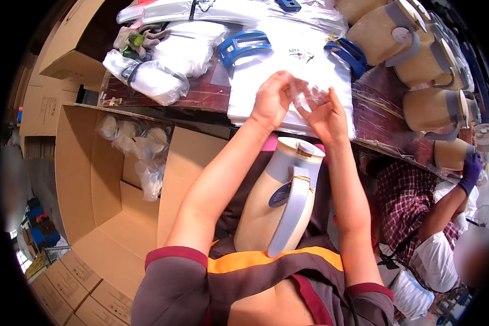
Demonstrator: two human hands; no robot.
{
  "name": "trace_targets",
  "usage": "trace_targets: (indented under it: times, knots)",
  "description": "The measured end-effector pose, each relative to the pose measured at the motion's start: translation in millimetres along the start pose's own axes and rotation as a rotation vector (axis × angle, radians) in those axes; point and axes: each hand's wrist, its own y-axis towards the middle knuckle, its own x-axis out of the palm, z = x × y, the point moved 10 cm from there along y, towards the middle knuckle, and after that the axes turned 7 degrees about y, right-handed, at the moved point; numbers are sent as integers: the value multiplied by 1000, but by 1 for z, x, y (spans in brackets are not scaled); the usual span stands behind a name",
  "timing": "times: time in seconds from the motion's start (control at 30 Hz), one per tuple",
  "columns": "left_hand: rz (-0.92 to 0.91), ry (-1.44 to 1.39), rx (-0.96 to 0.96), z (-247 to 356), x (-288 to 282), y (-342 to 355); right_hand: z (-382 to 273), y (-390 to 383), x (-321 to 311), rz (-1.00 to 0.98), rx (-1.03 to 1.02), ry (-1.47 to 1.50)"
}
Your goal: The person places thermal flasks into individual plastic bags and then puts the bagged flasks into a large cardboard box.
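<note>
A cream vacuum jug (271, 204) with a grey collar and handle leans upright in my lap, below both hands. A dark round tag (280, 194) hangs from its handle on a gold tie. Over the white stack of plastic bags (288, 119) at the table edge, my left hand (273, 102) closes its fingers on a thin clear plastic bag (309, 95). Gripping the other side of this bag is my right hand (328, 117), its thumb and fingers curved. The film between them is smeared by motion. Blue strap-like holders (245, 46) lie on the stack.
An open cardboard box (108, 217) stands at my left with bagged items (141, 141) inside. Wrapped bundles (146, 81) and gloves (138, 41) lie on the table's left. Several more jugs (383, 35) crowd its right. There, a co-worker's purple-gloved hand (471, 168) touches a jug.
</note>
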Motion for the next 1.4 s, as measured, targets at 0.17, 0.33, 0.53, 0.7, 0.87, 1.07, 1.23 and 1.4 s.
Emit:
trace_targets:
  times: [0.17, 0.33, 0.53, 0.7, 0.87, 1.07, 1.23, 1.4]
  knots:
    - [-151, -19, -353, 9, -4, -64, -39, -39, -8, -563, 15, 342]
    - [-244, 1046, -468, 11, -52, -106, -26, -95, -77, 302, -68, -502]
    - [-539, 1281, -155, 79, 47, -181, 24, -209, -18, -339, 115, -1236]
    - [-628, 1679, -84, 72, 12, -217, 50, -222, 27, -600, -126, -1709]
    - [-487, 1861, 125, 72, -6, -195, 34, -173, 19, -529, -270, -1723]
    - [-301, 1870, 310, 59, -13, -177, 41, -181, -33, -395, -18, -1488]
    - [-507, 1595, -197, 55, 0, -221, 39, -226, -4, -506, 55, -1552]
    - [-459, 1920, 225, 58, 1, -203, 39, -199, 4, -594, -139, -1693]
